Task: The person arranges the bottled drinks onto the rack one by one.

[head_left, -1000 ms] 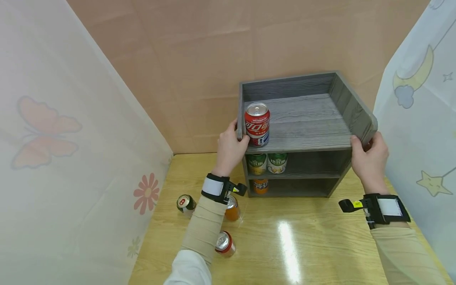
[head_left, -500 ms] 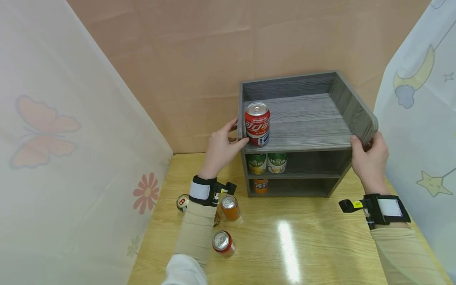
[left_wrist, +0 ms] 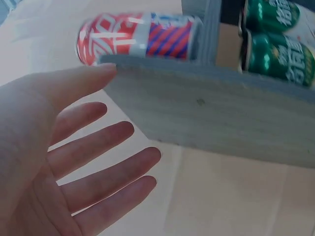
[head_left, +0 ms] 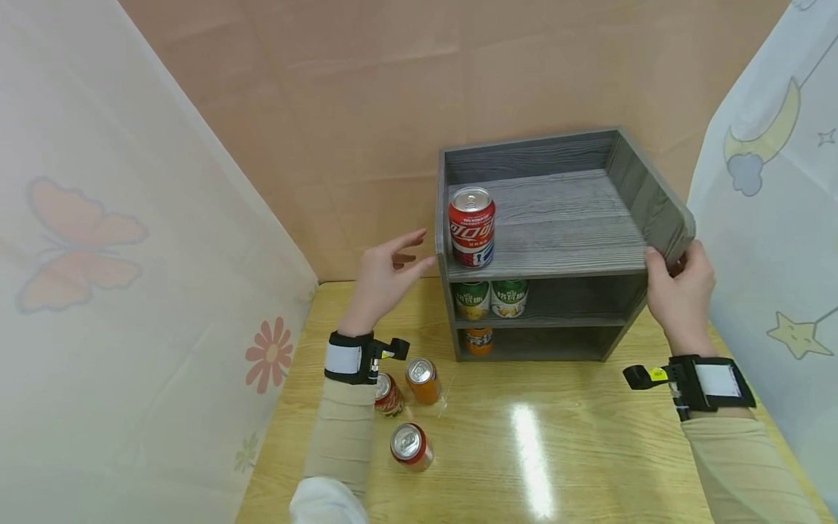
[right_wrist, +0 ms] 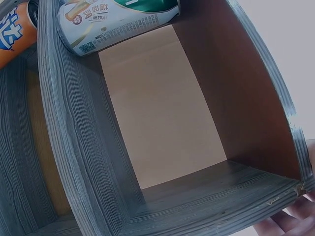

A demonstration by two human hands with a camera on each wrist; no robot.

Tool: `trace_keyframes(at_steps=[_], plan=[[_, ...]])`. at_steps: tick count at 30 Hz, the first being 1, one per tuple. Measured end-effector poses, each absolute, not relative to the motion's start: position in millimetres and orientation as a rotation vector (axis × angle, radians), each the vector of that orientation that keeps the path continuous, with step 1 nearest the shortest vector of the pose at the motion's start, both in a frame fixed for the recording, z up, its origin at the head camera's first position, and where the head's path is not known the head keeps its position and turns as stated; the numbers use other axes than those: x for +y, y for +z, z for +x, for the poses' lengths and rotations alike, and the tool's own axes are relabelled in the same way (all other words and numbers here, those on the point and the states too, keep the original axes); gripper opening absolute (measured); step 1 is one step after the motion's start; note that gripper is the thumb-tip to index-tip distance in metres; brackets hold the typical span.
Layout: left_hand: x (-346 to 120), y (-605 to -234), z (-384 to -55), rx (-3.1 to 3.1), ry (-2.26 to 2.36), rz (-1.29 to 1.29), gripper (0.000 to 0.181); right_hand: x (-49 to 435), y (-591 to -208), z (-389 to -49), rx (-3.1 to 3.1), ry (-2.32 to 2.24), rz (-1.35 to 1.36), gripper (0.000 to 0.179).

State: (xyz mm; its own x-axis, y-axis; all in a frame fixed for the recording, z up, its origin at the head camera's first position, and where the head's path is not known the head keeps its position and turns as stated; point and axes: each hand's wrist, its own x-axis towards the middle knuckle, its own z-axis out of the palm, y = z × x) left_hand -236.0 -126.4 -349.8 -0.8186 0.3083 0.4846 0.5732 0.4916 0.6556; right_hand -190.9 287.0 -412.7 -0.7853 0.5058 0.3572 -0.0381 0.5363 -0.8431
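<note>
- Looking at a yellow wood-grain table (head_left: 471, 437) under everything, plus a tan cloth backdrop (head_left: 327, 109) on the far side.
- Got a grey shelf unit (head_left: 556, 218) on it, far and right of centre, standing upright. Open at the near side, long side of the top tray running left to right by my read.
- Sitting right between the hands, so rightward from one and leftward from the other.
- Gripping its top near-right corner with the right hand (head_left: 677, 287), thumb on the near edge, fingers round the outer wall. Definitely closer on that side.
- Holding nothing in the left hand (head_left: 386, 280), fingers spread wide, just left of the left wall. Can't tell about contact at the thumb tip.
- Worth watching: a red cola can (head_left: 472, 225) upright on the top tray, tight by that left wall.
- Below it, two green cans (head_left: 473, 300) mid-level, an orange can (head_left: 479, 340) at the bottom, both levels loaded leftmost.
- Also spotting three loose cans (head_left: 411, 446) on the table, near left, close to the left forearm (head_left: 347, 422), one partly hidden.
</note>
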Motion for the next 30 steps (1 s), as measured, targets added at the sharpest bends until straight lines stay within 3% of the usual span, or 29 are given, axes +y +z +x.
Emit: trace_keyframes(at_steps=[18,30], plan=[[-139,-421,-246,-2.997,-0.973,-0.658,0.038,285,-410,-190,-2.195,1.239,-0.362,0.046],[-134,-467,-224,-3.389,-0.786,-0.712,0.041,285,-412,-189,-2.170,1.260,-0.364,0.045]])
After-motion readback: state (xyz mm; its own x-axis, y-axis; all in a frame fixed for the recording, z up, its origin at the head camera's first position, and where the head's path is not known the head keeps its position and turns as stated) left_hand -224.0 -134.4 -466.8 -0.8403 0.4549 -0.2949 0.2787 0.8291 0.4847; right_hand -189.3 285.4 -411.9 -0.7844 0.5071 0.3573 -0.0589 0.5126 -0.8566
